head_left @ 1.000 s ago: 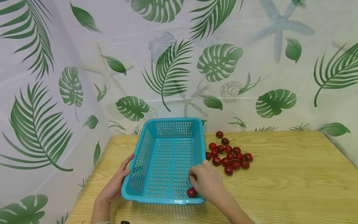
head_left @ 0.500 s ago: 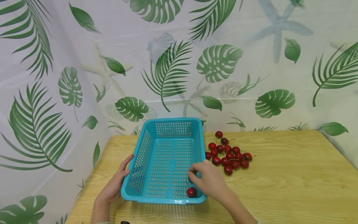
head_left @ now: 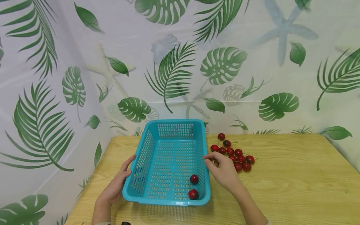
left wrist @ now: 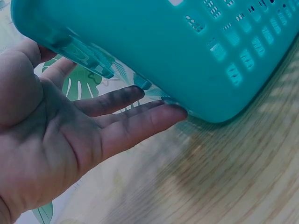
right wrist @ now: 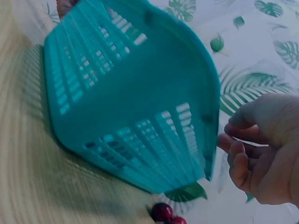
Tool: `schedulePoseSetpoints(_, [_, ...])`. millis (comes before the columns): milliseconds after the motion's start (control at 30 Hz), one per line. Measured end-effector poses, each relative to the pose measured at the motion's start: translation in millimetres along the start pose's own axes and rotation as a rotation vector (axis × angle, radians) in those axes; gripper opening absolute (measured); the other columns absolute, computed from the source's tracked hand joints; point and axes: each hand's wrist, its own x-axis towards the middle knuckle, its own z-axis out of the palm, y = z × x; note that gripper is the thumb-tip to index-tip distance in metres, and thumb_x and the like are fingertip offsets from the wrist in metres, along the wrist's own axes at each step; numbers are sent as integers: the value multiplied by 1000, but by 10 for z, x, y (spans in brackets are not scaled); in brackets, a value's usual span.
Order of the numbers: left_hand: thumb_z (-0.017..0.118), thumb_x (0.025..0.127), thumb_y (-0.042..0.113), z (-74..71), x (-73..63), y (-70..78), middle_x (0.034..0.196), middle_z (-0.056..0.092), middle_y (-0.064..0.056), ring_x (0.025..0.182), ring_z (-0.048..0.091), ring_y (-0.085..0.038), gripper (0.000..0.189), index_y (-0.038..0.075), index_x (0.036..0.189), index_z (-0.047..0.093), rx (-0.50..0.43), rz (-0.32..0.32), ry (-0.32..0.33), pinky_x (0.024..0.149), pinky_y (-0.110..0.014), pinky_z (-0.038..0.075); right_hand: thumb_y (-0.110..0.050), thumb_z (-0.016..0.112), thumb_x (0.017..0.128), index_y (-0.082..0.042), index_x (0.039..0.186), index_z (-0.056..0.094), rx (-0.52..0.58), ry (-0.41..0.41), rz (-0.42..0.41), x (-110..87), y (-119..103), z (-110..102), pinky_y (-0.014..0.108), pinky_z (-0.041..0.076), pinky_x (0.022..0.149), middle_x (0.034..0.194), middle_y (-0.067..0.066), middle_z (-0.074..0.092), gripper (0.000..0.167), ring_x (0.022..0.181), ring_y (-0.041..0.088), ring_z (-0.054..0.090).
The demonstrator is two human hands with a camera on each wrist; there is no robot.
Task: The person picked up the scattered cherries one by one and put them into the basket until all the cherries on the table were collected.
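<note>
A turquoise plastic basket [head_left: 208, 187] with slotted walls sits on the table, two dark red cherries [head_left: 194, 179] in its near right corner. At the basket's left side is my left hand [head_left: 113, 186]; the left wrist view shows its fingers [left wrist: 140, 128] extended against the outer wall, below the rim. My right hand [head_left: 223, 172] hovers over the right rim, partly covering the heap of cherries [head_left: 238, 152] beyond. In the right wrist view its fingers [right wrist: 239, 170] are loosely bent, with nothing between them, beside the basket's edge.
Several cherries, some with stems, lie loose on the wood-grain table [head_left: 292, 175] right of the basket. Behind stands a white cloth [head_left: 247, 28] printed with green leaves. A small black object [head_left: 125, 223] shows at the bottom edge.
My right hand has let go of a cherry inside the basket, where two now lie apart. It has then moved up and right, out over the rim. The left hand stays put.
</note>
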Motion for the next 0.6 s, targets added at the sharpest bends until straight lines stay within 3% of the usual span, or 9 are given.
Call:
schedulePoseSetpoints(167, [28, 108, 33, 4, 1, 13, 158, 12, -30, 123, 49, -36, 58, 28, 159, 2, -1, -7, 0, 90, -43, 51, -8, 60, 96, -2, 109, 69, -128, 107, 63, 74, 173, -240, 27, 41, 53, 102, 13, 68, 17, 57, 15, 46])
schedulePoseSetpoints(267, [29, 108, 33, 16, -1, 25, 159, 11, -27, 127, 45, -38, 57, 29, 159, 4, 3, -15, 21, 91, -43, 50, -10, 56, 96, 1, 112, 67, -205, 124, 120, 110, 288, -403, 30, 46, 64, 109, 18, 68, 22, 71, 22, 56])
schedulePoseSetpoints(333, [29, 108, 33, 20, -1, 30, 160, 11, -25, 129, 43, -40, 57, 30, 159, 5, 8, -17, 35, 91, -42, 49, -11, 55, 96, 3, 116, 66, -250, 116, 162, 119, 369, -503, 34, 47, 69, 109, 20, 67, 26, 82, 26, 60])
schedulePoseSetpoints(400, [29, 108, 33, 23, -1, 34, 160, 11, -24, 130, 41, -41, 56, 30, 159, 6, 11, -15, 41, 92, -42, 49, -11, 54, 96, 4, 119, 64, -316, 104, 193, 116, 457, -592, 35, 47, 66, 104, 21, 65, 29, 85, 28, 60])
schedulePoseSetpoints(600, [29, 108, 32, 24, -11, 32, 159, 12, -25, 127, 45, -37, 57, 28, 159, 5, -3, -16, 28, 91, -42, 50, -13, 57, 94, 4, 123, 61, -495, 31, 219, 63, 658, -771, 36, 43, 56, 102, 24, 56, 33, 76, 28, 56])
